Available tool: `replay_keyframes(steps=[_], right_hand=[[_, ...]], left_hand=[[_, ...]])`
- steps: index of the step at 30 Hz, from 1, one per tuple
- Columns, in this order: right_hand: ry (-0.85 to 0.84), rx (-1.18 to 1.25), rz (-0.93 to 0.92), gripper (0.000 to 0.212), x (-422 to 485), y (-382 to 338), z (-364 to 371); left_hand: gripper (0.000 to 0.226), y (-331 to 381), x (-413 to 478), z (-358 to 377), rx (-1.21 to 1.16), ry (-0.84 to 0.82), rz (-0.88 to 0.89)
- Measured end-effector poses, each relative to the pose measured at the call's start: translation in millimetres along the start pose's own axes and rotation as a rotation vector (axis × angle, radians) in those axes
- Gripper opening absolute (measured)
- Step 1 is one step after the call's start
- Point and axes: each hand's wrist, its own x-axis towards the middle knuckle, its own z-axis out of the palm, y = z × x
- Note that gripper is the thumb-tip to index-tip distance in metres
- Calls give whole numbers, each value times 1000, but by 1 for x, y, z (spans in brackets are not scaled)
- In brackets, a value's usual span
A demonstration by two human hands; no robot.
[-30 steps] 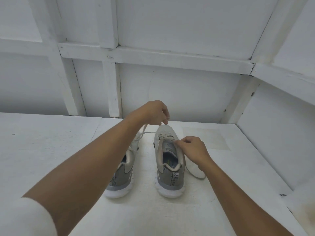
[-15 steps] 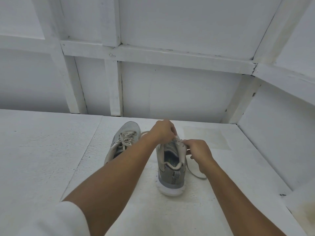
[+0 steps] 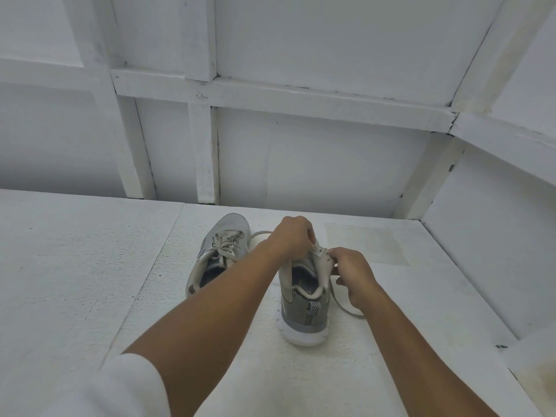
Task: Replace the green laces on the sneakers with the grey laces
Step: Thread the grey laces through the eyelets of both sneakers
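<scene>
Gripping the R shoe [image 3: 302, 299] from both sides. L hand [image 3: 294, 236] sits over the shoe's front, knuckles up, fingers curled down onto the tongue area. Can't tell if it also has a lace end inside the fist. R hand [image 3: 352, 273] is just beside it at the shoe's R edge, thumb & forefinger pinching the top of the eyelet flap [image 3: 321, 260], other fingers curled under. The 2 hands nearly meet across the shoe's throat.

Lace [image 3: 346, 307] is pale; can't call it green or grey in this light. One length comes out from under the R hand, runs down the shoe's R side & loops on the table [image 3: 75, 266], lying flat. Can't tell if the R hand holds it. Another length shows behind the L wrist, on the table btwn the 2 toes.

R shoe stands upright on its white sole, heel toward the camera, grey heel w/ a zigzag pull tab. Its lacing is hidden by the hands.

L shoe [image 3: 221, 251] stands just L of it, not touching, toe pointing away. It's laced up, pale too, w/ loose ends over the throat. Its heel is hidden behind the L forearm.

Table is white & rough, w/ a seam running toward the L shoe. Wall [image 3: 316, 164] behind is white panels w/ battens, & a side wall closes the R. White sleeve [image 3: 132, 386] covers the L upper arm at bottom L.
</scene>
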Motion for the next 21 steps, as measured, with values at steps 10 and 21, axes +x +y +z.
replay_keyframes(steps=[10,21], right_hand=[[-47,58,-33,24,0,4,-3],[-60,55,-39,24,4,6,-4]], left_hand=[[13,3,1,4,7,11,4],[13,2,5,8,-7,35,-6]])
